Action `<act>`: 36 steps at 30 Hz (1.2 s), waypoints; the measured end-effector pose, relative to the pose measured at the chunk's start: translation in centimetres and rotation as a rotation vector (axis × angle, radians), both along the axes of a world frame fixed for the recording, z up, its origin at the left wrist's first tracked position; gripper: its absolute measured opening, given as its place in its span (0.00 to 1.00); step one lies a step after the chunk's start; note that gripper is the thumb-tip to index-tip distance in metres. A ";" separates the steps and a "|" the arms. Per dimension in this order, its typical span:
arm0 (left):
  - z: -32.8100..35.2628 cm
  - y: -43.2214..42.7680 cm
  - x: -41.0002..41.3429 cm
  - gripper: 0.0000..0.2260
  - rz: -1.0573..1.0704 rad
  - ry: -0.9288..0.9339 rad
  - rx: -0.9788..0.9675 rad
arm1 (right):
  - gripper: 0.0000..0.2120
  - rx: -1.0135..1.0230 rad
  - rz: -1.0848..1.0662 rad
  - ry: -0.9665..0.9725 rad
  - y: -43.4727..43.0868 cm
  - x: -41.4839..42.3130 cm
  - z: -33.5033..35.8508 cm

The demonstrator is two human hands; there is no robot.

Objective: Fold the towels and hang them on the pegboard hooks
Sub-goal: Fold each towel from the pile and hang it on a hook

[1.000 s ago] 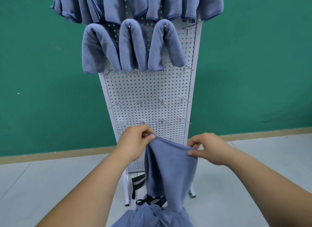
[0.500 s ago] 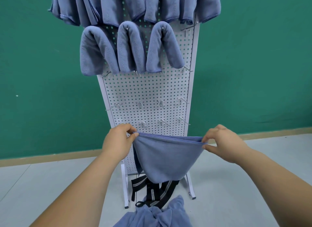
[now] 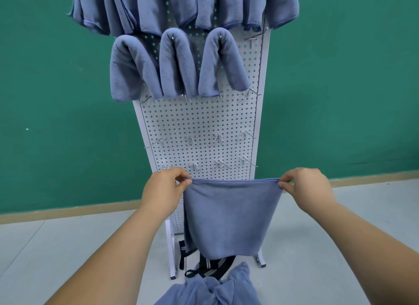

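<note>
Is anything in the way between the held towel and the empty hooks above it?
Nothing visible. The towel hangs from the left hand and right hand below the empty hooks; only bare pegboard lies between.

Matt cloth before a smooth white pegboard [image 3: 204, 118].
The blue towel [image 3: 229, 218] at 6 o'clock is seen as soft, finely napped cloth; the hooks [image 3: 221, 163] are made of shiny metal wire; the floor [image 3: 56, 248] is finished matt grey.
</note>
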State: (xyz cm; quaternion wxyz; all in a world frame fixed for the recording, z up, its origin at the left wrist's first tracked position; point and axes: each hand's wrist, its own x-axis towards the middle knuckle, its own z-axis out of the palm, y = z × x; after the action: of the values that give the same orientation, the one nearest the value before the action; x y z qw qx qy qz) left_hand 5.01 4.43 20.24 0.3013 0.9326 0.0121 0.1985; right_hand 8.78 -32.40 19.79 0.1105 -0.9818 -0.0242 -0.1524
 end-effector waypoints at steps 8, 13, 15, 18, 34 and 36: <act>-0.8 0.8 0.2 0.05 0.096 0.107 0.212 | 0.06 0.138 0.271 -0.084 0.4 -0.2 1.3; -0.7 1.1 0.5 0.02 0.169 0.112 0.242 | 0.05 0.027 0.259 0.026 -0.1 -1.1 2.5; -0.7 0.8 0.6 0.01 0.181 0.105 0.272 | 0.05 -0.029 0.227 0.028 0.2 -1.1 2.6; -0.7 0.6 0.6 0.03 0.189 0.103 0.324 | 0.05 0.020 0.223 0.027 0.3 -1.1 2.5; 0.2 0.4 0.4 0.05 -0.060 0.149 -0.737 | 0.11 1.033 0.237 0.281 -1.5 -0.9 1.4; 0.8 0.2 0.3 0.07 -0.081 0.144 -0.904 | 0.14 1.171 0.244 0.305 -1.5 -0.7 1.6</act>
State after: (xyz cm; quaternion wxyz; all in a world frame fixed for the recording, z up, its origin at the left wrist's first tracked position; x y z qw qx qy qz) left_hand 5.27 4.67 21.03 0.6837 0.7188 0.0818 0.0961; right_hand 8.08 -33.86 21.43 0.6502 -0.7589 -0.0328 0.0153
